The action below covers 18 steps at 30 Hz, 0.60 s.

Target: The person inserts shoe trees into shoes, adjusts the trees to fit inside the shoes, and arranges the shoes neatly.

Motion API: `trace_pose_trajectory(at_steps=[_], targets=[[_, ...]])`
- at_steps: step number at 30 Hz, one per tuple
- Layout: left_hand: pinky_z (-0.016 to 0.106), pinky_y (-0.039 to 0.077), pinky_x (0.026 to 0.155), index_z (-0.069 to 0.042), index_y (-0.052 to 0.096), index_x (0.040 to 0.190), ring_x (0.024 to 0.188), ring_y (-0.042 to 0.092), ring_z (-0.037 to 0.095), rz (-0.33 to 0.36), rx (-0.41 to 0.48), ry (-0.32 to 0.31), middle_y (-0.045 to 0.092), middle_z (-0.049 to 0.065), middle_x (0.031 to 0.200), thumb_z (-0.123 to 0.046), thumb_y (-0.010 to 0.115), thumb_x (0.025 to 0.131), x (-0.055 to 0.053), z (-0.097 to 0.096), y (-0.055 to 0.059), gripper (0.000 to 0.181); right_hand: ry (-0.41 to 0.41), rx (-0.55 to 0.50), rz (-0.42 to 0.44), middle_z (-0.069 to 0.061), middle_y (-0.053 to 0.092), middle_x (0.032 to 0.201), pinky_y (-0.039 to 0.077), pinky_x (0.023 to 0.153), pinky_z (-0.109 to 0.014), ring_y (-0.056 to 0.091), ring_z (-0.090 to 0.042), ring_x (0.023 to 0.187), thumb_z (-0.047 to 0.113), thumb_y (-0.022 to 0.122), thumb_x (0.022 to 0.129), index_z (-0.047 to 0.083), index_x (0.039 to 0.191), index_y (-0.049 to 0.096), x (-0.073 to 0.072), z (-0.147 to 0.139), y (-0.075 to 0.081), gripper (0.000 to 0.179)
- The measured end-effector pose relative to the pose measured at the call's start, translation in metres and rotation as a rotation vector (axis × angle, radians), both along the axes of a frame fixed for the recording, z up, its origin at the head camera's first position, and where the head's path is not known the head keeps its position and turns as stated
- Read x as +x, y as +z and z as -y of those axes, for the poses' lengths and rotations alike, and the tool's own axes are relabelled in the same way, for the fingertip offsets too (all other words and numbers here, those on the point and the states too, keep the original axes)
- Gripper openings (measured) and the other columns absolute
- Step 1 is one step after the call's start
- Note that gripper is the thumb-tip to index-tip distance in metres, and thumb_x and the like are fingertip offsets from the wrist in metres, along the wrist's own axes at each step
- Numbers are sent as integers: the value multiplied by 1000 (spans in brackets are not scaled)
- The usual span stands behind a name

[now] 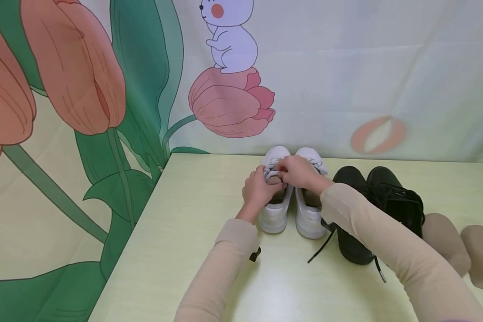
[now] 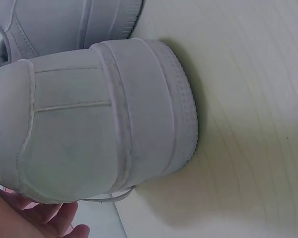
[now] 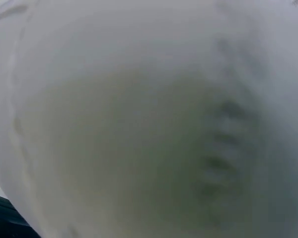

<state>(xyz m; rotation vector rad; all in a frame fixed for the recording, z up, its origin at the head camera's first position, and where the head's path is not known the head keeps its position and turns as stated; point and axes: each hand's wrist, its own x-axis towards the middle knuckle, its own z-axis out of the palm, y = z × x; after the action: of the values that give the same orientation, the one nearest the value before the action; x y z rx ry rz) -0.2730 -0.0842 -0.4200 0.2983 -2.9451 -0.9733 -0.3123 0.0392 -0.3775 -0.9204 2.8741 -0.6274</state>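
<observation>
A pair of white sneakers stands side by side at the back of the table, toes toward the backdrop. My left hand (image 1: 258, 190) is at the lacing of the left white sneaker (image 1: 273, 220), with curled fingers pinching the lace. From the other side my right hand (image 1: 299, 172) reaches over the right white sneaker (image 1: 311, 224) and pinches the lace of the left one. The fingertips partly hide the lacing. In the left wrist view a loose shoelace (image 2: 107, 200) hangs beside the heel, near curled fingers (image 2: 64, 218). A blurred white shoe surface (image 3: 114, 124) fills the right wrist view.
Black lace-up shoes (image 1: 352, 179) stand just right of the white pair, partly behind my right sleeve, their laces trailing on the table (image 1: 177, 214). Further right are beige shoes (image 1: 446, 239). A printed cloth backdrop (image 1: 326, 80) rises directly behind the table.
</observation>
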Motion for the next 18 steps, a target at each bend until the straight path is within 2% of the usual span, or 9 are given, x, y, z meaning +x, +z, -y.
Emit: trace_pose_trajectory(at_steps=[5, 13, 18], targets=[[42, 44, 80, -18, 39, 131, 103, 53, 26, 11, -5, 11, 54, 6, 118, -51, 69, 66, -3, -2, 2, 79, -8, 4, 12, -4, 61, 70, 37, 55, -24, 48, -16, 57, 7, 56, 82, 5, 83, 66, -1, -1, 1, 11], [42, 44, 77, -16, 41, 127, 99, 56, 26, 5, -102, 23, 57, 6, 112, -52, 70, 65, -2, -2, 0, 77, 9, -13, -18, -6, 64, 73, 38, 56, -25, 48, -15, 57, 7, 56, 81, 4, 83, 68, 0, -1, -2, 12], [43, 42, 80, -16, 40, 128, 100, 55, 27, -18, -126, -8, 57, 7, 113, -52, 68, 66, -1, -1, -2, 77, 4, -23, -9, -6, 65, 75, 38, 56, -25, 48, -16, 57, 7, 56, 82, 4, 85, 68, 0, -1, -3, 12]])
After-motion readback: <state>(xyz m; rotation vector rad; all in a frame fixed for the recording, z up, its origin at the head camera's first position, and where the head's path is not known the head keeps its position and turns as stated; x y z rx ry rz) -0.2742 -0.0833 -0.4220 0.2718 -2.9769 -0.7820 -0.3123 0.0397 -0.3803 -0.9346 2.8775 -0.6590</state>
